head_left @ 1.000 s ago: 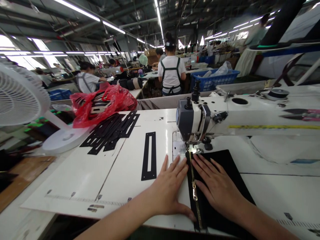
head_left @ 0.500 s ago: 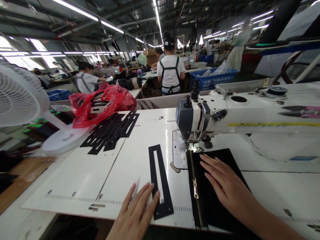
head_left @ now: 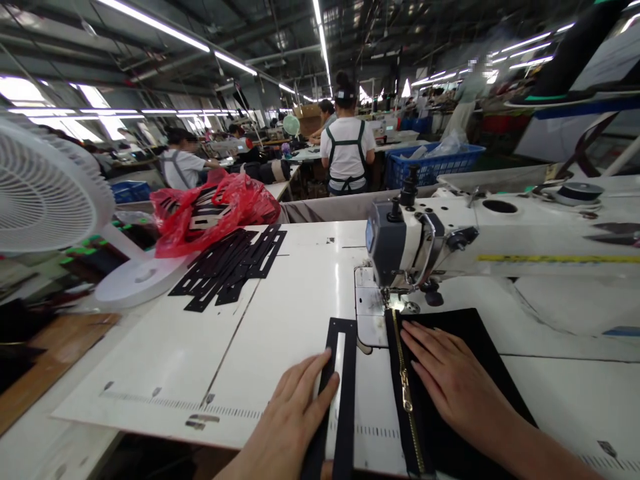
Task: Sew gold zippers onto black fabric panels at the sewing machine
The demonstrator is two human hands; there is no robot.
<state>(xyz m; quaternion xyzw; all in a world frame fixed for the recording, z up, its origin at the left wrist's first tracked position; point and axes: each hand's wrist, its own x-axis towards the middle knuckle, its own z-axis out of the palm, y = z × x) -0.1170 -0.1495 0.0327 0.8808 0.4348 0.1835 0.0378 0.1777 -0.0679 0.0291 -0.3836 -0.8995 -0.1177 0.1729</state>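
A black strip-shaped piece with a long slot (head_left: 346, 387) lies near the table's front edge. My left hand (head_left: 300, 407) has its fingertips on the piece's left side, and a bit of skin shows through the slot's lower end, so the hand grips it. Flat on a black fabric panel (head_left: 475, 347) rests my right hand (head_left: 455, 380), fingers stretched out beside a gold zipper (head_left: 405, 390). The panel's far left corner reaches the needle area of the sewing machine (head_left: 400, 253); the presser foot's exact hold on it is too small to tell.
Several more slotted black pieces (head_left: 230, 267) lie in a loose pile at the left, before a red plastic bag (head_left: 215, 207). A white fan (head_left: 50, 187) stands at the far left. Beyond the table are a blue basket (head_left: 430, 163) and a person in an apron (head_left: 347, 147).
My left hand has moved right and drawn the slotted piece nearer to me and closer to the fabric panel. My right hand stays on the panel. The view has shifted slightly.
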